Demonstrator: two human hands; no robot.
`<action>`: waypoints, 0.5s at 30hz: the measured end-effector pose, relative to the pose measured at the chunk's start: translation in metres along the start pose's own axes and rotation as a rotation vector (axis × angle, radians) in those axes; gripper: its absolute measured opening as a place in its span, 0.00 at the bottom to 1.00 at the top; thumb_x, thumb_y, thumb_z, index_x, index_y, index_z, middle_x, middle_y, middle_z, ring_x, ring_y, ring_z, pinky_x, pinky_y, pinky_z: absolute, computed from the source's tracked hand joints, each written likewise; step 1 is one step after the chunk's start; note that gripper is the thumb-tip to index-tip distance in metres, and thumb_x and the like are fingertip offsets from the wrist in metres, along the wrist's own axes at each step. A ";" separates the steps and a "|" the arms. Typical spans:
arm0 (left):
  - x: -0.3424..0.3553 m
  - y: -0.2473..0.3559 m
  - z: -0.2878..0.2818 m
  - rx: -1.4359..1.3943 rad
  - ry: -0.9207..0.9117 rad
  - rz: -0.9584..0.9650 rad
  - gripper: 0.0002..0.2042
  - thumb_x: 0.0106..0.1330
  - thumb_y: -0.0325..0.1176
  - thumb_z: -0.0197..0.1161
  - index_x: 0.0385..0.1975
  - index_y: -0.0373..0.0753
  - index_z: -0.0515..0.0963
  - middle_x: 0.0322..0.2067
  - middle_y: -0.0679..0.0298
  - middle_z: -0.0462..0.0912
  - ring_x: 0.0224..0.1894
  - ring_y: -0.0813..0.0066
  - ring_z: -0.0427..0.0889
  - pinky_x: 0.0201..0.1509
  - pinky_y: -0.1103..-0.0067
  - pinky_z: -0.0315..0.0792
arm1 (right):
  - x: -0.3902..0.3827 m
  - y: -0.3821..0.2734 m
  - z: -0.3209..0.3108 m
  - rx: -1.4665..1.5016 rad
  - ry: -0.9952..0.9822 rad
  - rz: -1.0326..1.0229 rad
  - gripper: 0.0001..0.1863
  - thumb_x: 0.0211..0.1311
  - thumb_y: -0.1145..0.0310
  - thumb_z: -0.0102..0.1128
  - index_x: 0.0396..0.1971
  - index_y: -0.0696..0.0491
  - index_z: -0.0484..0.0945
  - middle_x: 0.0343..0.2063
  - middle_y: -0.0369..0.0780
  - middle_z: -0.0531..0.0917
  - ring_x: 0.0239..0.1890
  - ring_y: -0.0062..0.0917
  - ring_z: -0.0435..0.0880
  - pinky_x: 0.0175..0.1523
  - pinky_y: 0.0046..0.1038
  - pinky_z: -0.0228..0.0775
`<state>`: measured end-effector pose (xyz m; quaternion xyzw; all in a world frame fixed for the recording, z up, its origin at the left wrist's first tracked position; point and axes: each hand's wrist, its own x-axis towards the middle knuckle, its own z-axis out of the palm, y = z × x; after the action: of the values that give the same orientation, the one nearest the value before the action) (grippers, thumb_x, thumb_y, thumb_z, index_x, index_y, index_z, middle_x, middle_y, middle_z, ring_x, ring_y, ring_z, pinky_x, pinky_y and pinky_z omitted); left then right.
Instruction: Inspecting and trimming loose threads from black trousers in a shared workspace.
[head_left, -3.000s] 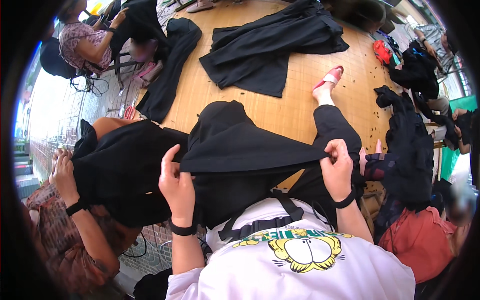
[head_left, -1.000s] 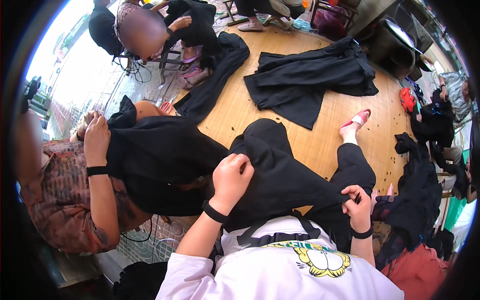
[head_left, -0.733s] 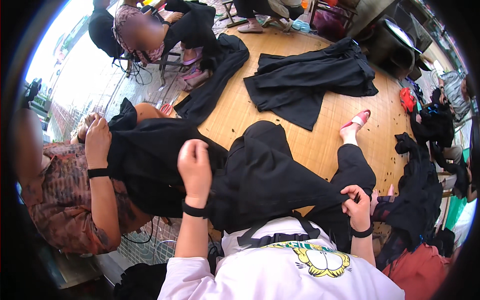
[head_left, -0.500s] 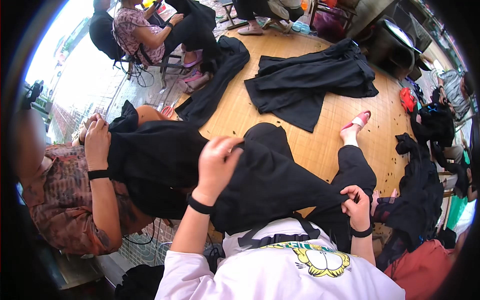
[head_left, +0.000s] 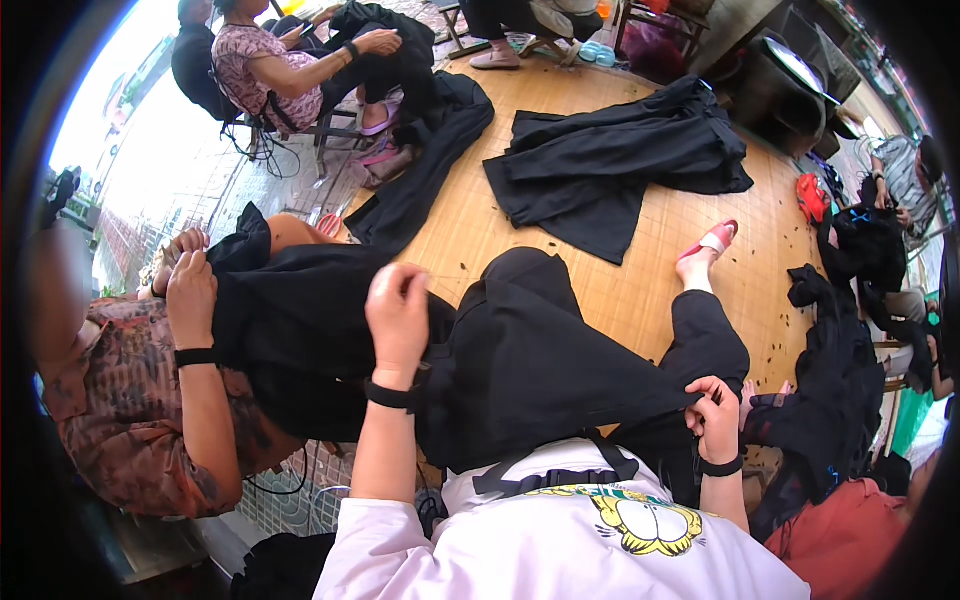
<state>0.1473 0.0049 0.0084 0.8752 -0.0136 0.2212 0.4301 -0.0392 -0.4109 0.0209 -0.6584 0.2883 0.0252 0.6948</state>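
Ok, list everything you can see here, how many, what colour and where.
Mat: one, light brown, mid-floor
Garment: apparently one, black, spread on the mat
Lap cloth: one, black, on the wearer's lap
Other cloths: several, black, left, upper left and right
Co-workers: at least five, mixed clothing, around the mat
Slippers: apparently two, pale blue, top edge
Red item: one, kind unclear, upper right
Shoe: one, red and white, wearer's right foot
Left hand: one, black wristband, raised left of the lap cloth
Right hand: one, black wristband, pinching the lap cloth's right end
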 end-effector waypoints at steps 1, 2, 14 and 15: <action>0.008 -0.005 -0.007 -0.032 0.066 -0.014 0.03 0.67 0.24 0.62 0.32 0.32 0.79 0.27 0.66 0.77 0.27 0.81 0.76 0.30 0.82 0.72 | 0.001 0.000 0.000 -0.008 -0.003 -0.008 0.09 0.55 0.82 0.51 0.33 0.56 0.78 0.20 0.36 0.80 0.13 0.13 0.70 0.16 0.15 0.51; 0.016 -0.007 -0.014 -0.065 0.130 -0.027 0.04 0.69 0.25 0.61 0.33 0.33 0.79 0.27 0.67 0.77 0.26 0.82 0.76 0.29 0.83 0.72 | 0.003 0.001 -0.001 -0.006 0.001 -0.006 0.09 0.55 0.82 0.51 0.33 0.56 0.78 0.20 0.36 0.80 0.13 0.13 0.70 0.16 0.15 0.51; 0.139 -0.012 -0.012 0.211 0.267 0.119 0.10 0.63 0.35 0.68 0.31 0.33 0.80 0.28 0.55 0.82 0.36 0.57 0.82 0.44 0.67 0.74 | 0.001 0.002 -0.002 -0.002 -0.012 0.042 0.09 0.56 0.82 0.52 0.35 0.57 0.79 0.20 0.37 0.82 0.13 0.12 0.71 0.16 0.15 0.52; 0.150 -0.028 -0.004 0.322 0.099 0.076 0.12 0.61 0.37 0.69 0.37 0.35 0.81 0.35 0.54 0.82 0.42 0.55 0.82 0.48 0.65 0.74 | 0.000 0.004 -0.005 -0.026 -0.044 0.037 0.09 0.56 0.82 0.53 0.36 0.57 0.79 0.24 0.38 0.83 0.14 0.12 0.71 0.17 0.14 0.53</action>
<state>0.2871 0.0510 0.0494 0.9196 0.0103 0.2796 0.2758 -0.0426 -0.4155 0.0173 -0.6612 0.2846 0.0561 0.6919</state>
